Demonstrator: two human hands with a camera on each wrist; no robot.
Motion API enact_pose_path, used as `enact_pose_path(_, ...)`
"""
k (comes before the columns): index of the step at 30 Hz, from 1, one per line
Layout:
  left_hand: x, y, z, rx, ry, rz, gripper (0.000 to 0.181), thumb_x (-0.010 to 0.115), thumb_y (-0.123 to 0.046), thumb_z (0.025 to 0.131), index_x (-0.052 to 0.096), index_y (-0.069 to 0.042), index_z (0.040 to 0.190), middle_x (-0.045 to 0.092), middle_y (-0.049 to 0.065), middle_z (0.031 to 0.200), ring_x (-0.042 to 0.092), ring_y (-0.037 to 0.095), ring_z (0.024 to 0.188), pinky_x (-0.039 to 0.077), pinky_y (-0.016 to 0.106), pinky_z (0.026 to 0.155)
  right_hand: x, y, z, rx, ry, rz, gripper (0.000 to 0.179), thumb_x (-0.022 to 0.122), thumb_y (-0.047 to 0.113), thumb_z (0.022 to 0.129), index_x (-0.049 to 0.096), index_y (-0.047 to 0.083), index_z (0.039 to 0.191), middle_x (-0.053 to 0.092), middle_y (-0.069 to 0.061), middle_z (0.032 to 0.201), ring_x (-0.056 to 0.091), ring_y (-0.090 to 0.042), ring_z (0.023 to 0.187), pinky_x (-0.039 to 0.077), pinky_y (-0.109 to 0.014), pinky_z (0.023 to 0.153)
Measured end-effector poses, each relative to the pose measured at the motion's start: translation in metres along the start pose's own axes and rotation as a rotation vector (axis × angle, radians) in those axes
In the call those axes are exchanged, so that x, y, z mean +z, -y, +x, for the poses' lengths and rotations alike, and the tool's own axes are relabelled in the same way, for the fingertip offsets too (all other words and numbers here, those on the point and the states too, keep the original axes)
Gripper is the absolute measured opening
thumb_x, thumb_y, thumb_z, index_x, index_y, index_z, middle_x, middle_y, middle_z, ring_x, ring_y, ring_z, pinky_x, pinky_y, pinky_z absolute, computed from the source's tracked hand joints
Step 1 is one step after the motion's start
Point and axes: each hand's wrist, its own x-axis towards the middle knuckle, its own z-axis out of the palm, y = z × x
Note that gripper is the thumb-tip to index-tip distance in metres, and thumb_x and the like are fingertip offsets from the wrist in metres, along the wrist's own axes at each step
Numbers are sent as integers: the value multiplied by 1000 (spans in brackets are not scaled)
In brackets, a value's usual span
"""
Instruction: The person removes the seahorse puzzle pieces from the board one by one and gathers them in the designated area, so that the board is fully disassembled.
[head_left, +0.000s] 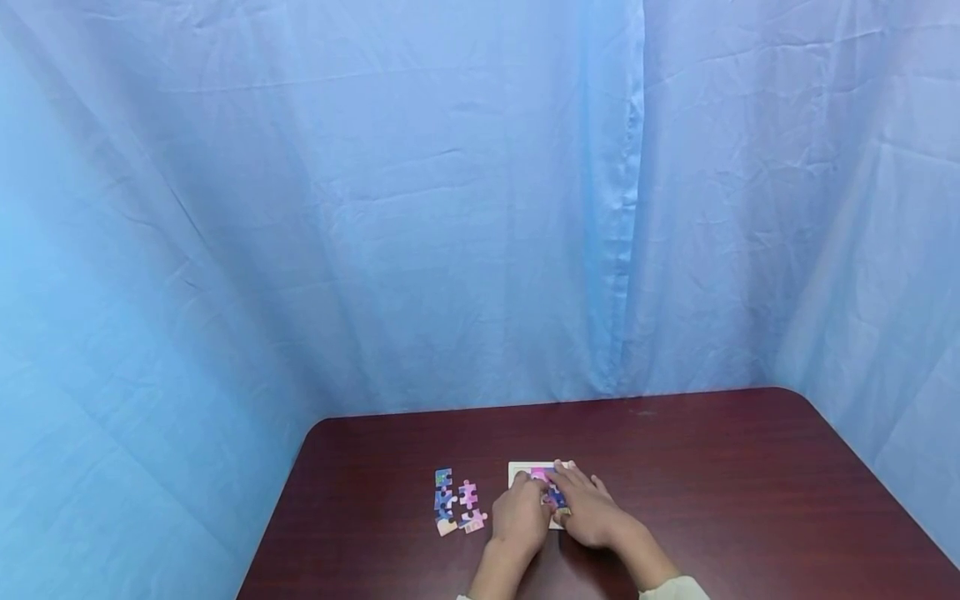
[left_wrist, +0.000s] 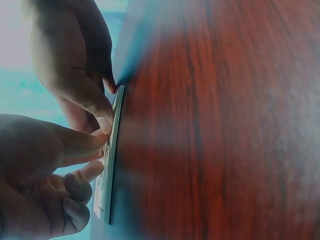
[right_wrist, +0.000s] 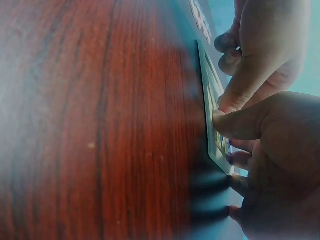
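Note:
A small jigsaw puzzle in a white frame (head_left: 523, 466) lies flat on the table, under both hands. Pink and blue puzzle pieces (head_left: 558, 497) show inside it between the fingers. My left hand (head_left: 520, 517) is over the frame's left side; its thumb and forefinger pinch a puzzle piece at the picture, mostly hidden by the fingers, while the other fingers curl in the left wrist view. Across the right side lies my right hand (head_left: 592, 512), fingers fairly straight and spread. Its thumb (right_wrist: 235, 124) presses the puzzle beside the left thumb, and some fingertips reach past the frame edge.
Left of the frame, loose blue puzzle pieces (head_left: 444, 498) stand in a column. Pink pieces (head_left: 468, 494) lie beside them. The dark red wooden table (head_left: 712, 467) has rounded far corners, and blue curtains (head_left: 465, 208) hang behind and at both sides.

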Motion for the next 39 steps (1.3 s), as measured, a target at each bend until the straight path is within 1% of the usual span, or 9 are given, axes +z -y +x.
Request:
enact_pose_path(3, 0, 3, -1, -3, -17, -3, 25, 86, -19, 82, 81, -13, 107, 68, 4, 96, 71, 21, 76, 57, 37, 66, -3, 2, -1, 3, 12, 0, 65, 70, 14, 96, 46, 0, 155, 36, -27, 168, 27, -52, 158, 16, -78, 121)
enact_pose_path(6, -1, 6, -2, -16, -17, -14, 26, 86, -20, 83, 81, -12, 107, 67, 4, 95, 70, 21, 74, 56, 36, 66, -2, 1, 0, -9, 14, 1, 66, 71, 15, 96, 47, -1, 155, 36, -29, 167, 28, -54, 156, 17, -79, 120)
enact_pose_path(15, -8, 13, -6, -40, -24, -42, 27, 84, -24, 87, 81, -11, 111, 68, 6, 97, 72, 24, 75, 57, 38, 66, 3, -10, 1, -11, 50, 28, 70, 70, 17, 96, 43, 2, 159, 31, -28, 170, 22, -54, 158, 10, -80, 121)
enact_pose_path(19, -13, 16, -8, -49, -40, -50, 27, 84, -23, 87, 80, -11, 111, 68, 5, 97, 72, 24, 76, 56, 38, 65, 6, -13, 2, 0, 33, 23, 70, 69, 16, 95, 43, 3, 159, 33, -25, 170, 22, -51, 160, 11, -77, 123)
enact_pose_path(25, -16, 21, -8, -76, -46, -76, 27, 84, -21, 87, 80, -8, 111, 68, 6, 98, 72, 24, 76, 57, 38, 64, 6, -10, 2, 0, 12, 15, 64, 66, 15, 98, 44, 2, 157, 35, -25, 169, 25, -52, 158, 12, -78, 122)
enact_pose_path(29, -18, 25, -10, -84, -54, -82, 26, 84, -20, 87, 80, -8, 110, 68, 6, 98, 71, 22, 76, 57, 38, 65, 0, -2, 1, 27, 27, -20, 58, 63, 14, 102, 45, 2, 156, 36, -23, 169, 27, -49, 159, 15, -77, 123)
enact_pose_path(33, -20, 29, -10, -89, -75, -74, 26, 84, -20, 87, 80, -8, 111, 68, 5, 97, 71, 21, 77, 57, 39, 65, -4, 4, -1, 42, 40, -37, 57, 60, 8, 103, 44, 1, 157, 35, -24, 170, 26, -48, 160, 15, -76, 124)
enact_pose_path(36, -22, 33, -10, -102, -83, -69, 26, 84, -20, 88, 80, -9, 111, 68, 5, 98, 72, 23, 79, 57, 41, 66, 0, 1, 0, 21, 32, -27, 57, 58, 5, 102, 43, 0, 157, 34, -27, 169, 26, -51, 159, 14, -77, 123)
enact_pose_path(39, -24, 37, -10, -113, -87, -71, 24, 84, -20, 89, 80, -10, 110, 68, 4, 98, 73, 24, 80, 57, 42, 67, 5, -5, 3, 13, 19, -21, 58, 55, 6, 101, 42, 1, 158, 33, -27, 169, 25, -51, 159, 14, -77, 123)
